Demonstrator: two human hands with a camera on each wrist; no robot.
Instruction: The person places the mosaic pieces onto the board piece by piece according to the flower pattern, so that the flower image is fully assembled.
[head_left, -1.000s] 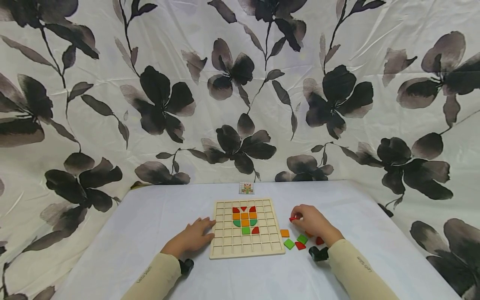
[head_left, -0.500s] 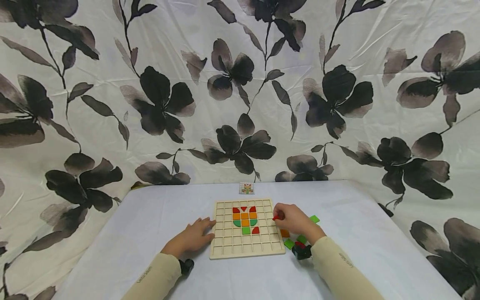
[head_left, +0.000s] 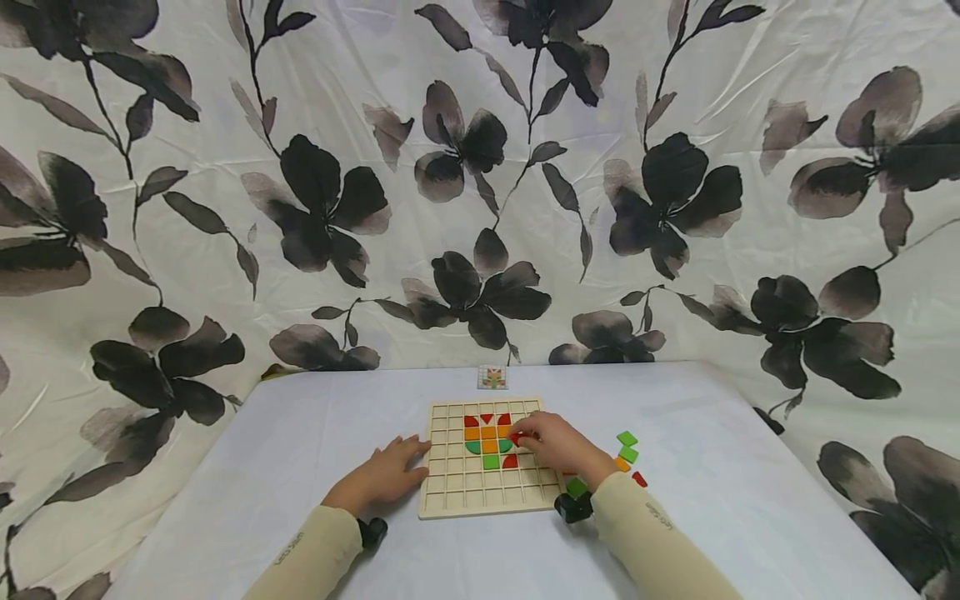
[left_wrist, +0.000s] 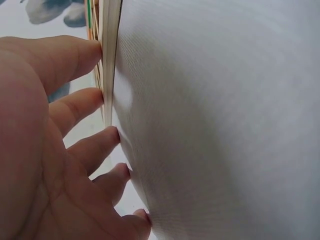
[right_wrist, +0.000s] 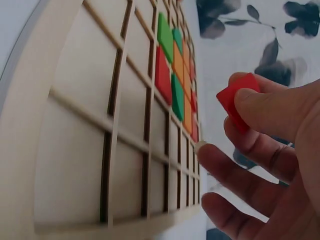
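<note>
A wooden grid board lies on the white-covered table, with red, orange and green tiles set in its upper middle cells. My left hand rests at the board's left side, fingers spread; in the left wrist view the thumb and a fingertip touch the board's edge. Over the right part of the board, my right hand pinches a red tile between thumb and fingers. In the right wrist view that tile is held above the grid, near a red quarter-round tile and a green one.
Right of the board lie loose tiles: a green tile, an orange tile, a red tile and others partly hidden under the right wrist. A small pattern card lies at the table's back edge. A floral cloth hangs behind.
My right hand has moved left from the loose tiles to above the board, carrying the red tile. My left hand has stayed at the board's edge.
</note>
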